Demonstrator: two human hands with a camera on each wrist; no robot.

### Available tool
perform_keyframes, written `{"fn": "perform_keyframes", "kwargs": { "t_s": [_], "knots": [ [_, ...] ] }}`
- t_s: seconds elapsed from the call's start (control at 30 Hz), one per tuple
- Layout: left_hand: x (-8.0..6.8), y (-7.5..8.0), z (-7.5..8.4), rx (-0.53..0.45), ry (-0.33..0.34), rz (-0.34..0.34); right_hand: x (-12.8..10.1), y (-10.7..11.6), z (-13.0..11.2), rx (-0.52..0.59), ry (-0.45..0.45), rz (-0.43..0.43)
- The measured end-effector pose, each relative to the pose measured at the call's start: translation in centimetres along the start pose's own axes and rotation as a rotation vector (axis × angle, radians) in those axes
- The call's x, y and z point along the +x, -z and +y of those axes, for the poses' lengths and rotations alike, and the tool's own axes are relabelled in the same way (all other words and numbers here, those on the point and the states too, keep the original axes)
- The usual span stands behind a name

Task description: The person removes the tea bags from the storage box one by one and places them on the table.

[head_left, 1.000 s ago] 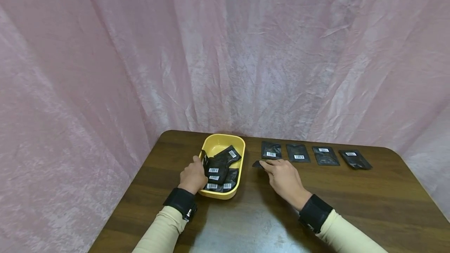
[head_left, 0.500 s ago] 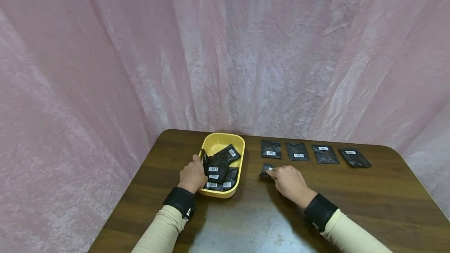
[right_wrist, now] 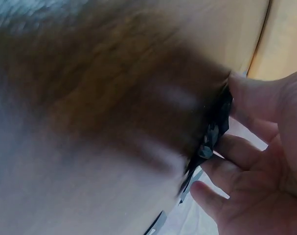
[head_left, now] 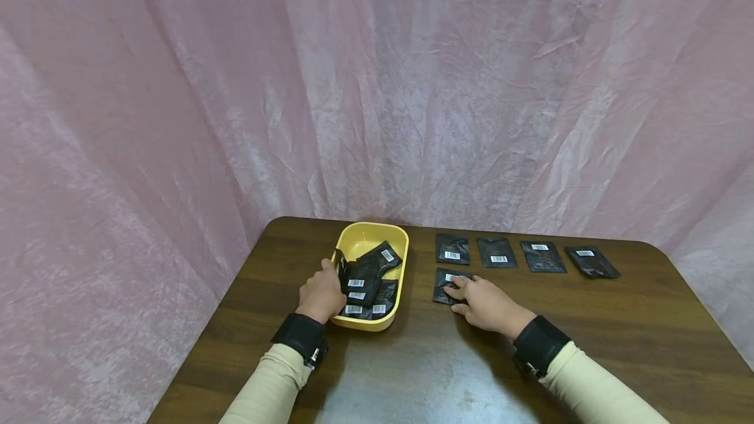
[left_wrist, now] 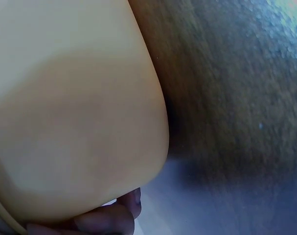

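In the head view my left hand point(head_left: 320, 293) grips the left rim of a yellow plastic basket point(head_left: 366, 326). Up close in the left wrist view, the basket wall point(left_wrist: 84, 122) fills much of the picture, with curled fingers point(left_wrist: 109, 219) at its lower edge. Several black sachets point(head_left: 362, 283) with white barcode labels lie loosely overlapped inside. To the basket's right, my right hand point(head_left: 485, 304) rests spread fingers on a single black sachet point(head_left: 442, 280) that lies flat on the table. The right wrist view shows thumb and fingertips touching that sachet point(right_wrist: 212, 134) from its edge.
Along the back of the wooden table point(head_left: 389, 378) runs a row of several black sachets point(head_left: 497, 254), spaced apart, barcodes up. The rightmost sachet point(head_left: 592, 262) lies askew. Behind the table hangs a pink curtain point(head_left: 377, 84).
My right hand has brought the sachet slightly right and toward me, laid it flat below the row's leftmost one, and its fingers have spread from a pinch. My left hand stays on the basket.
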State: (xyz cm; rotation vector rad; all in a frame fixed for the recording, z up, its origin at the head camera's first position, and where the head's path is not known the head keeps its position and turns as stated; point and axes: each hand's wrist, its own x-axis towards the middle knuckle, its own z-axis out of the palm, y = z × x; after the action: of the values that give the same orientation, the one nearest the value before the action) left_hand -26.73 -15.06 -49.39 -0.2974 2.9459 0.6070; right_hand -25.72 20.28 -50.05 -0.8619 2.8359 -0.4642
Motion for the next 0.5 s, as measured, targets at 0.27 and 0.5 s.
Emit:
{"fn": "perform_keyframes", "kwargs": {
  "t_s": [0.27,0.5],
  "knots": [
    [0.01,0.03,-0.03,-0.005,0.004,-0.002,0.15,-0.21,0.20,-0.021,0.002,0.027],
    [0.13,-0.16,-0.09,-0.006,0.007,-0.005,-0.16,-0.44,0.16,-0.027,0.014,0.048]
  ]
}}
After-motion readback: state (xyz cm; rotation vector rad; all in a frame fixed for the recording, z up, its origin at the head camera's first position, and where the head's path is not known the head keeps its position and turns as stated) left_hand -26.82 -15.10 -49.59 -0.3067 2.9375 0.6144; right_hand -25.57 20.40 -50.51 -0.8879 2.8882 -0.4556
